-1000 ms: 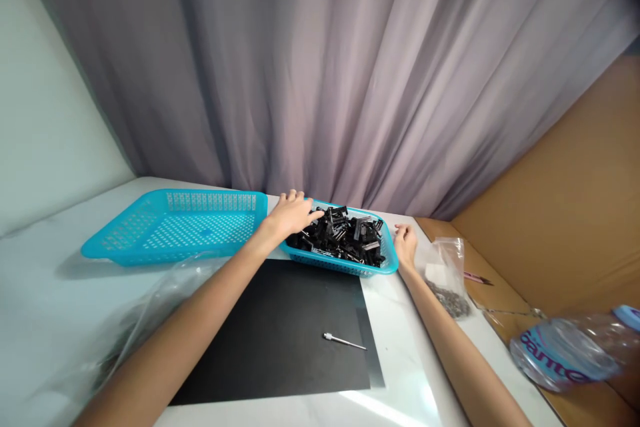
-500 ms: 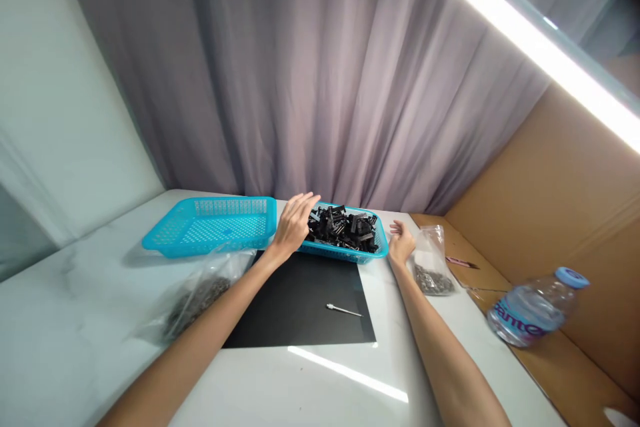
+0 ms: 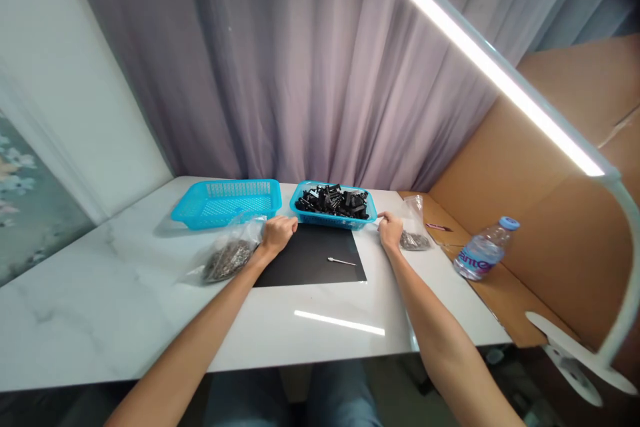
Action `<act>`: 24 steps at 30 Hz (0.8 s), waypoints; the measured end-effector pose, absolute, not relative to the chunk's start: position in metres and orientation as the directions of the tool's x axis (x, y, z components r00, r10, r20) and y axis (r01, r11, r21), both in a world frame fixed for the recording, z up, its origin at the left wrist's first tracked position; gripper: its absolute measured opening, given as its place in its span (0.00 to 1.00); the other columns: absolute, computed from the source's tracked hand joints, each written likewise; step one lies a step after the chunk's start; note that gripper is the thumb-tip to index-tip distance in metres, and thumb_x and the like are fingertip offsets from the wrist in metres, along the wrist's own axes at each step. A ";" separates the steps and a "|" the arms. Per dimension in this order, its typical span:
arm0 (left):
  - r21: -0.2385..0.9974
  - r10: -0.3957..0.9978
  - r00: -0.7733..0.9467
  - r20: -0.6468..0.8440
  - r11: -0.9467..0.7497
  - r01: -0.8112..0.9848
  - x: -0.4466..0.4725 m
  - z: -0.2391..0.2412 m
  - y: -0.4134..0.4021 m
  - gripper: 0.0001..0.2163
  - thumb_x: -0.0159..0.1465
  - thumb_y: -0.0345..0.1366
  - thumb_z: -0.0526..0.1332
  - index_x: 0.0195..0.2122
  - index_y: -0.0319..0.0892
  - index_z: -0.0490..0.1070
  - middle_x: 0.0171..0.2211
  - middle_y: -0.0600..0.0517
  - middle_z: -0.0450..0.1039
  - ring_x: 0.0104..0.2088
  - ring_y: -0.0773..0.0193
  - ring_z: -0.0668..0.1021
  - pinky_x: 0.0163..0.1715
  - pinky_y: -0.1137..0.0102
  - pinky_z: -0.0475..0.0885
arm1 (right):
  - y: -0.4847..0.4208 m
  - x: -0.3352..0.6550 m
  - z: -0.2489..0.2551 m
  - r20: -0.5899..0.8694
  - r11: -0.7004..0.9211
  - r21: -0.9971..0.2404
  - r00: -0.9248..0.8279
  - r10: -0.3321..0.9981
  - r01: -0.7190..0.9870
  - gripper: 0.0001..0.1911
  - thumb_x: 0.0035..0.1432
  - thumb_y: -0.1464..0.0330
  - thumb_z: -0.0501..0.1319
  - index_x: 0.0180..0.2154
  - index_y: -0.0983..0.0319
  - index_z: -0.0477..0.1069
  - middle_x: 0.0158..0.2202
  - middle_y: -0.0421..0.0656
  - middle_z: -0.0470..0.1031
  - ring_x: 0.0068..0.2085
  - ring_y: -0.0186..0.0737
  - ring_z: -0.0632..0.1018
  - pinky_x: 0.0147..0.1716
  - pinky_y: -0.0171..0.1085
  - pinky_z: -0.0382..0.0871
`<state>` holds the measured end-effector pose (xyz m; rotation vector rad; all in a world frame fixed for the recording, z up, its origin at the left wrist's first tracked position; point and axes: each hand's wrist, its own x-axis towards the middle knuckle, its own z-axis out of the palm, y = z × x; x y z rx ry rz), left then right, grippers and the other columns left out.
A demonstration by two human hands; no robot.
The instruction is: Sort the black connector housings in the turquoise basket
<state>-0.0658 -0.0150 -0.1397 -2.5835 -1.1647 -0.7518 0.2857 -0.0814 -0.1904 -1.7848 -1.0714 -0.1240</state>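
Note:
My left hand (image 3: 280, 235) is curled into a fist over the back left of a black mat (image 3: 313, 260), with nothing visible in it. Beside it lies a clear plastic bag (image 3: 227, 259) of small metal-looking pieces. My right hand (image 3: 391, 231) is also curled, one digit pointing left toward the near right corner of a blue basket (image 3: 327, 219); a small gap seems to separate them. Heaped in that basket are black plastic parts (image 3: 334, 200). A second clear bag (image 3: 415, 240) of small pieces sits just right of my right hand. On the mat lies a thin white-handled tool (image 3: 342, 261).
Another blue basket (image 3: 227, 210), with nothing in it, stands at the back left. To the right are a water bottle (image 3: 483, 250), a pen-like item (image 3: 439, 227) on cardboard, and a lamp (image 3: 480, 53) arching overhead. The table's front edge (image 3: 320, 361) is in view.
My left hand has come off the basket's left end toward me, its fingers going from outstretched to curled. My right hand has curled more. The view has shifted, showing the table's front edge.

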 end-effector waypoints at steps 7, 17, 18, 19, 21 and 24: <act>-0.002 0.681 0.488 0.545 -0.581 0.814 -0.053 -0.137 -0.016 0.14 0.65 0.24 0.49 0.40 0.39 0.74 0.36 0.41 0.77 0.43 0.51 0.77 0.43 0.62 0.67 | -0.099 0.272 -0.184 0.594 -0.194 -0.583 0.577 0.561 0.789 0.15 0.58 0.68 0.52 0.33 0.63 0.77 0.28 0.45 0.75 0.29 0.40 0.69 0.31 0.35 0.54; -0.167 0.542 0.618 0.569 -0.660 0.733 -0.043 -0.093 -0.013 0.15 0.72 0.35 0.49 0.48 0.36 0.73 0.41 0.38 0.78 0.45 0.50 0.79 0.47 0.61 0.67 | -0.088 0.268 -0.179 0.679 -0.290 -0.488 0.567 0.466 0.823 0.22 0.69 0.61 0.48 0.30 0.64 0.74 0.22 0.43 0.69 0.24 0.36 0.65 0.29 0.35 0.48; -0.188 0.527 0.635 0.566 -0.667 0.721 -0.039 -0.082 -0.011 0.15 0.72 0.36 0.48 0.46 0.36 0.74 0.40 0.38 0.78 0.44 0.51 0.79 0.46 0.61 0.67 | -0.087 0.269 -0.175 0.683 -0.296 -0.481 0.565 0.463 0.825 0.23 0.70 0.62 0.47 0.31 0.64 0.74 0.22 0.43 0.69 0.24 0.36 0.65 0.29 0.35 0.48; -0.209 0.513 0.649 0.561 -0.672 0.711 -0.035 -0.070 -0.009 0.16 0.73 0.36 0.48 0.45 0.37 0.75 0.39 0.38 0.78 0.42 0.51 0.79 0.45 0.61 0.67 | -0.085 0.271 -0.169 0.689 -0.298 -0.470 0.557 0.464 0.830 0.23 0.70 0.63 0.45 0.31 0.64 0.74 0.22 0.44 0.69 0.24 0.36 0.66 0.29 0.35 0.48; -0.245 0.494 0.669 0.555 -0.672 0.699 -0.031 -0.043 -0.003 0.17 0.73 0.36 0.47 0.41 0.38 0.76 0.35 0.39 0.79 0.39 0.52 0.80 0.42 0.61 0.67 | -0.082 0.277 -0.151 0.705 -0.289 -0.425 0.514 0.489 0.858 0.24 0.71 0.63 0.44 0.32 0.65 0.74 0.23 0.46 0.70 0.25 0.37 0.66 0.30 0.35 0.49; -0.272 0.494 0.657 0.569 -0.641 0.718 -0.035 -0.004 0.004 0.17 0.72 0.35 0.47 0.37 0.37 0.76 0.31 0.38 0.78 0.35 0.52 0.80 0.40 0.59 0.65 | -0.081 0.291 -0.115 0.722 -0.211 -0.286 0.355 0.594 0.935 0.24 0.71 0.62 0.45 0.33 0.65 0.74 0.25 0.48 0.72 0.27 0.38 0.68 0.31 0.36 0.50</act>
